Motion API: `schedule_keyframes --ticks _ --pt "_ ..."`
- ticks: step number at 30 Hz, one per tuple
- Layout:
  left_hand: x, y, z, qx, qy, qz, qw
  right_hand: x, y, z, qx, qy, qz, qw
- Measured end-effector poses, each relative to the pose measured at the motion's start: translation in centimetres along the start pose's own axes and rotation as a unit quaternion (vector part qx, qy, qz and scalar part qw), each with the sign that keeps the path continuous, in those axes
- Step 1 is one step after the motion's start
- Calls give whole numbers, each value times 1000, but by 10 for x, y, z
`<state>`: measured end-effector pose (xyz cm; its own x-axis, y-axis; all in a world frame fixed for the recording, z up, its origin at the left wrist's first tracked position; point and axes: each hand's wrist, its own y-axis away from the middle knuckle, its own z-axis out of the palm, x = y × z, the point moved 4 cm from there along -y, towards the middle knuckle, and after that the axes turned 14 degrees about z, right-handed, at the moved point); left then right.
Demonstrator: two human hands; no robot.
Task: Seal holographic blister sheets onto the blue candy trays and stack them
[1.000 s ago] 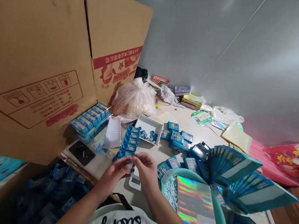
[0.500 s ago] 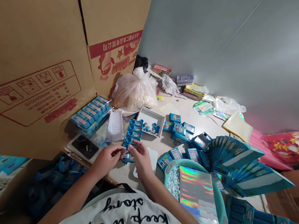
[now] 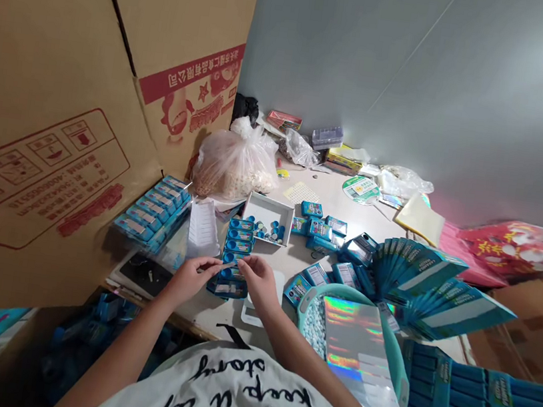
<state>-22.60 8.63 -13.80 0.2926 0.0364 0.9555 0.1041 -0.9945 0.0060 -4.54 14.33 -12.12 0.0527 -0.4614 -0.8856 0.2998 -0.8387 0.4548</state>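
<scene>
A row of small blue boxes (image 3: 238,246) with round openings stands on the table in front of me. My left hand (image 3: 193,279) is at the left of the row's near end, thumb and fingers pinched together. Over the right side of the row is my right hand (image 3: 259,284), also pinching. The fingertips almost meet above the boxes; whatever they hold is too small to make out. Just beyond lies a shallow white box (image 3: 270,211) with several small round blue and pale pieces in it. Partly under my right hand is a flat white device (image 3: 252,314).
A large cardboard carton (image 3: 62,113) walls off the left. Packed blue boxes (image 3: 154,209) stand beside a white tray (image 3: 204,229). On the right are a teal basket (image 3: 400,356) of pale pellets, fanned blue cartons (image 3: 413,271) and several loose blue boxes (image 3: 321,229).
Both hands have risen slightly from the row's near end, uncovering the nearest box. The fingertips have come closer together. The whole view has shifted a little.
</scene>
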Motion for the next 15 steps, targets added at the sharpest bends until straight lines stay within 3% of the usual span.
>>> schedule_keyframes --ticks 3,6,15 --pt "5 -6 1 -25 -1 6 1000 -4 -2 -2 23 79 -10 997" --pt "10 -11 2 -42 -5 18 999 -5 -6 2 2 160 -19 987" --pt "-3 -16 -6 -46 37 5 998 4 -11 1 22 187 -44 981"
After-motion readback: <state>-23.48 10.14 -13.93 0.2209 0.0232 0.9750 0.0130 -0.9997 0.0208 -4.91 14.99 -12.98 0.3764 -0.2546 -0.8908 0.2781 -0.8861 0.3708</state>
